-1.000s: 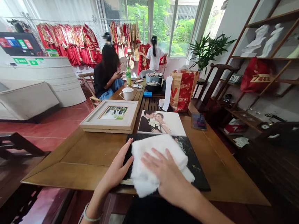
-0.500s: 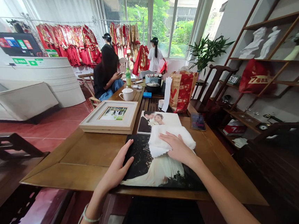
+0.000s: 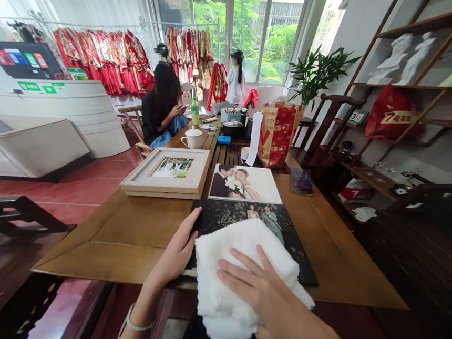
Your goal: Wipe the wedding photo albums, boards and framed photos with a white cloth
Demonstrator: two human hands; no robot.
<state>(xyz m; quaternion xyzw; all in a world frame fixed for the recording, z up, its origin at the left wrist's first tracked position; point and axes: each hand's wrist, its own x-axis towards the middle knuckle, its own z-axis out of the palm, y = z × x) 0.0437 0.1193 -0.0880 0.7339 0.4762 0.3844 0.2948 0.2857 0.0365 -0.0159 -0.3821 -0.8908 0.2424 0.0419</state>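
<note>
A dark wedding photo panel [image 3: 222, 216], with a couple among flowers, lies at the table's near edge. My left hand [image 3: 181, 250] rests along its left edge, fingers stretched out and thumb apart. In my right hand [image 3: 263, 286] is a folded white towel [image 3: 228, 254], the fingers spread across its upper side. The towel covers the panel's lower part and hangs past the table edge toward me. Touching or close behind the panel's far edge is a lighter photo print [image 3: 264, 186] of a couple.
On the wooden table [image 3: 125, 234] are a framed picture [image 3: 134, 180], a lidded white cup [image 3: 192, 137], a blue box [image 3: 224, 140] and a paper bag [image 3: 278, 134]. A seated person [image 3: 163, 100] and a standing person [image 3: 235, 83] are farther back. Shelves stand at right.
My right hand has drawn the towel toward me, from the panel's far part down over its near edge. The couple on the panel now shows. My left hand has stayed at the left edge.
</note>
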